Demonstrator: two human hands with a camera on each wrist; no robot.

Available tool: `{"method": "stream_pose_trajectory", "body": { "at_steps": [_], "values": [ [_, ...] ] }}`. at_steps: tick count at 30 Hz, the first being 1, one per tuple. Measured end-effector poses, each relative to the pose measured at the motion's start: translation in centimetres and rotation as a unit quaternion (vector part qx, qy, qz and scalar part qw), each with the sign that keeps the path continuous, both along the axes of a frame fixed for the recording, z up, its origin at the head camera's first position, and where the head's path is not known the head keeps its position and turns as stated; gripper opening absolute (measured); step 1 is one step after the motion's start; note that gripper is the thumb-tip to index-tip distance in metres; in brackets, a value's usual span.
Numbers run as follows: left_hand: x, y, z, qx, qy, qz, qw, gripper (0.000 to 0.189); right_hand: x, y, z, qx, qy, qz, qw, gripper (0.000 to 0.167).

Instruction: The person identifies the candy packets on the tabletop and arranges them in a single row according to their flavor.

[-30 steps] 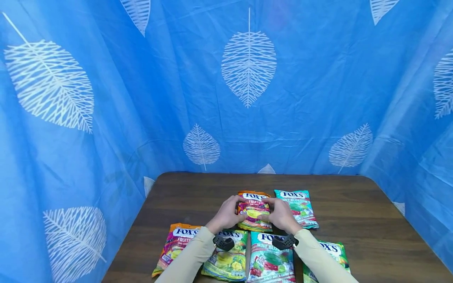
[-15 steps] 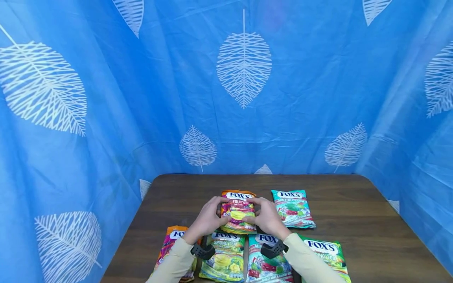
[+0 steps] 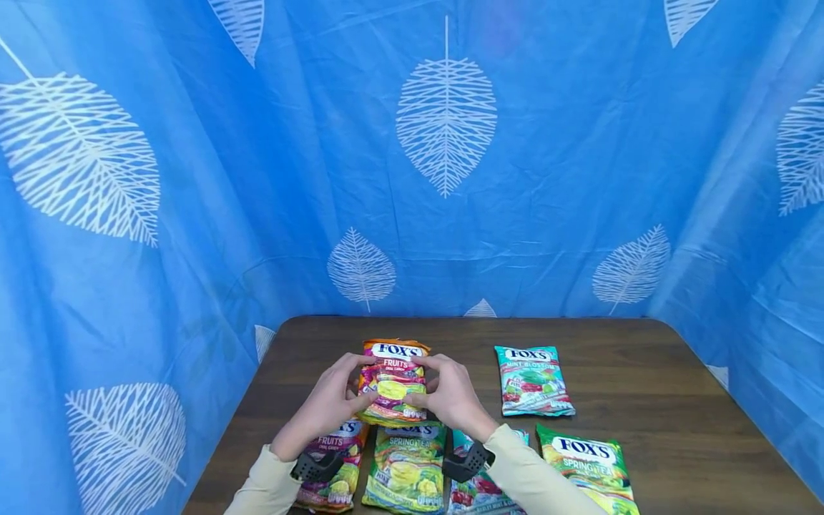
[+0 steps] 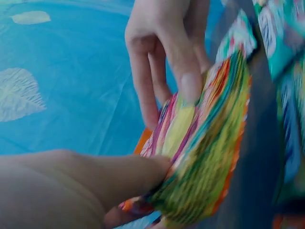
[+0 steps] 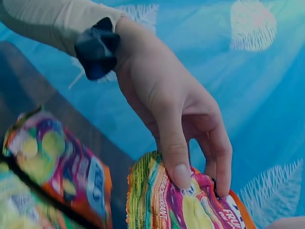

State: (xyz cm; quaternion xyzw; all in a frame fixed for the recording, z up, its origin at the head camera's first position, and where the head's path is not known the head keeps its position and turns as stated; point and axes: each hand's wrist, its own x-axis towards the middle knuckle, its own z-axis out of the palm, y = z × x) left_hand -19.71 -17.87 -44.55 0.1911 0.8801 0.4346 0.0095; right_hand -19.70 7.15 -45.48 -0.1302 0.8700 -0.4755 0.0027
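Note:
Both hands hold one orange-and-purple bag of Fox's Fruits candy (image 3: 394,372) over the left back part of the table. My left hand (image 3: 328,397) grips its left edge, thumb on the front. On the opposite edge my right hand (image 3: 450,393) pinches it, its thumb (image 5: 177,157) across the printed face. The left wrist view shows the bag's ribbed bottom seal (image 4: 209,186) tilted up between the hands. Just in front of it lie a second Fruits candy bag (image 3: 331,472), partly under the left wrist, and a green Spring Tea candy bag (image 3: 407,472).
A teal Mint Blossom candy bag (image 3: 534,383) lies at the back right. Another Mint Blossom bag (image 3: 483,497) is partly hidden by the right wrist. A second Spring Tea bag (image 3: 586,465) lies front right on the wooden table (image 3: 669,400). A blue leaf-patterned curtain (image 3: 547,179) encloses the table.
Both hands have carried the Fruits candy bag leftward, from beside the back Mint Blossom bag to behind the front-left bags. The other bags stay in place; the head view has shifted slightly.

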Motion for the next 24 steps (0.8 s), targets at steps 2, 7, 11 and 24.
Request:
{"method": "stream_pose_trajectory", "body": {
  "at_steps": [2, 7, 11, 24],
  "values": [
    [0.3, -1.3, 0.5, -0.01, 0.008, -0.004, 0.9999, 0.054, 0.1, -1.1, 0.2, -0.005, -0.001, 0.006, 1.0, 0.061],
    [0.3, -4.3, 1.0, -0.029, 0.011, 0.0, 0.9995, 0.056, -0.2, -3.8, 0.4, -0.022, 0.006, 0.017, 0.9996, 0.061],
    [-0.7, -6.4, 0.8, -0.036, 0.007, 0.002, 0.9993, 0.054, -1.3, -5.9, -0.1, -0.035, 0.021, 0.024, 0.9989, 0.061],
    [-4.6, -11.3, -1.6, -0.039, -0.006, 0.038, 0.9985, 0.05, -5.6, -11.3, -2.6, -0.061, 0.026, 0.028, 0.9974, 0.06]
  ]
}}
